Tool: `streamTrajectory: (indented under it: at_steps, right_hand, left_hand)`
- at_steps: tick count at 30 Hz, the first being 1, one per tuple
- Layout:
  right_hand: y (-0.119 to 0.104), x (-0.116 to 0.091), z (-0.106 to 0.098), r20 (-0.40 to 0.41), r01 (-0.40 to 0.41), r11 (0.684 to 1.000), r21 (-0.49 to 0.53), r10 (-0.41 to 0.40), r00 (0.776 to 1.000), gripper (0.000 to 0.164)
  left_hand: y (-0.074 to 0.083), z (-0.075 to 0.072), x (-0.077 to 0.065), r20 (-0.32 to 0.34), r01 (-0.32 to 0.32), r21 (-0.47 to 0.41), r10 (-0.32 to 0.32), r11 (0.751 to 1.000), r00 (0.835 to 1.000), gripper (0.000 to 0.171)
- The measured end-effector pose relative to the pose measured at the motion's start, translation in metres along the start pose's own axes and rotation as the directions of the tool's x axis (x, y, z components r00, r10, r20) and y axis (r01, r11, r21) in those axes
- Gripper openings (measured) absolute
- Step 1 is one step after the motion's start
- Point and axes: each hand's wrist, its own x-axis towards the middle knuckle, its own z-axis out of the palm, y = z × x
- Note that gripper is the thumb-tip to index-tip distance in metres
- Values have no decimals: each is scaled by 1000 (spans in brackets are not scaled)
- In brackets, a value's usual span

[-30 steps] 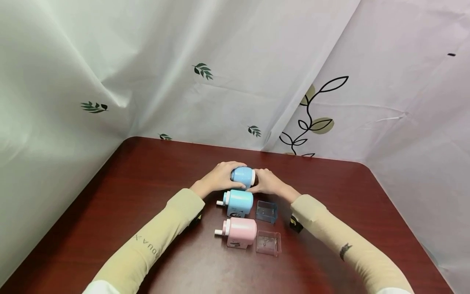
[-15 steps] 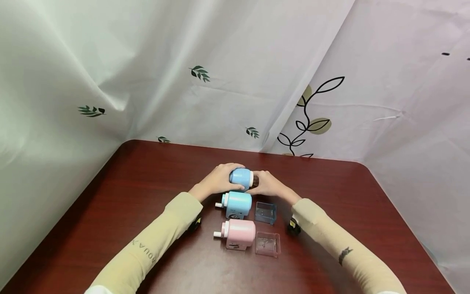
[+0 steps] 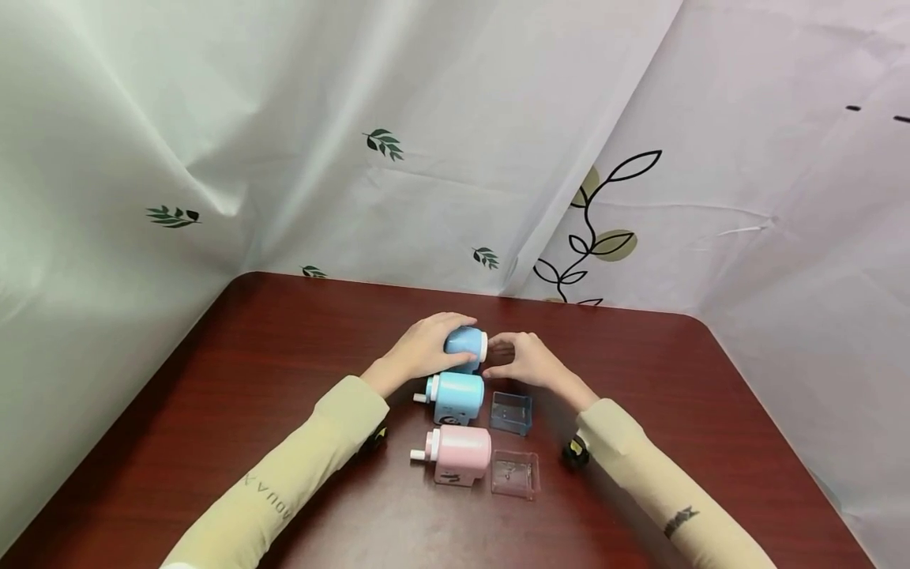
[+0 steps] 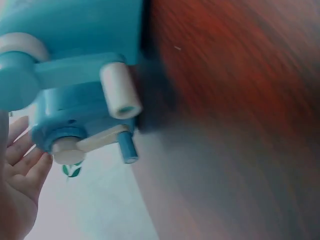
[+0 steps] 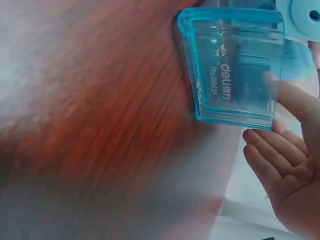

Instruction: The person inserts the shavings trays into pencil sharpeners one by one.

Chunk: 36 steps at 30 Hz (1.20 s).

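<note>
Three crank pencil sharpeners stand in a row in the head view. My left hand [image 3: 419,348] grips the farthest, a blue sharpener [image 3: 465,346], thumb on the near side and fingers over the far side. Its crank, with a blue knob [image 4: 128,147], shows in the left wrist view. My right hand [image 3: 535,362] is just right of that sharpener's white end, thumb and fingers apart, nothing visible between them. Nearer are a light blue sharpener [image 3: 460,391] and a pink sharpener [image 3: 464,450]. In the right wrist view, a clear blue drawer [image 5: 237,117] overlaps my right thumb.
On the dark red wooden table [image 3: 327,506], the clear blue drawer lies right of the light blue sharpener. A clear pink drawer [image 3: 515,491] with bits of shavings lies right of the pink one. A white curtain [image 3: 426,213] with leaf prints hangs behind the table.
My right hand has drawn back to the right from the far blue sharpener's end, leaving a gap. My left hand keeps its hold; the other sharpeners and drawers have not moved.
</note>
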Motion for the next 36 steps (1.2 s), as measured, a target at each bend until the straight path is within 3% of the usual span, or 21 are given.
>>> streamTrajectory:
  at_steps: [7, 14, 21, 30, 36]
  right_hand:
    - [-4, -10, -6, -65, -32, 999, -24, 30, 997, 50]
    - [-11, -19, -15, -123, -28, 997, -72, 19, 992, 56]
    - [-17, -28, -21, -197, -16, 998, -66, 3, 980, 52]
    - [-25, -40, -17, -278, 40, 995, -88, -63, 959, 60]
    - [-30, -51, -19, -286, 27, 994, -110, -58, 957, 59]
  left_hand:
    - [8, -11, -4, -72, -48, 1, 48, 999, 996, 59]
    - [13, -15, -8, -99, -65, 6, 65, 998, 993, 59]
    - [18, -16, -10, -126, -95, -14, 93, 995, 988, 57]
    - [34, -20, -16, -114, -74, -13, 72, 997, 991, 55]
    - [39, -21, -23, -71, -51, -10, 50, 999, 996, 59]
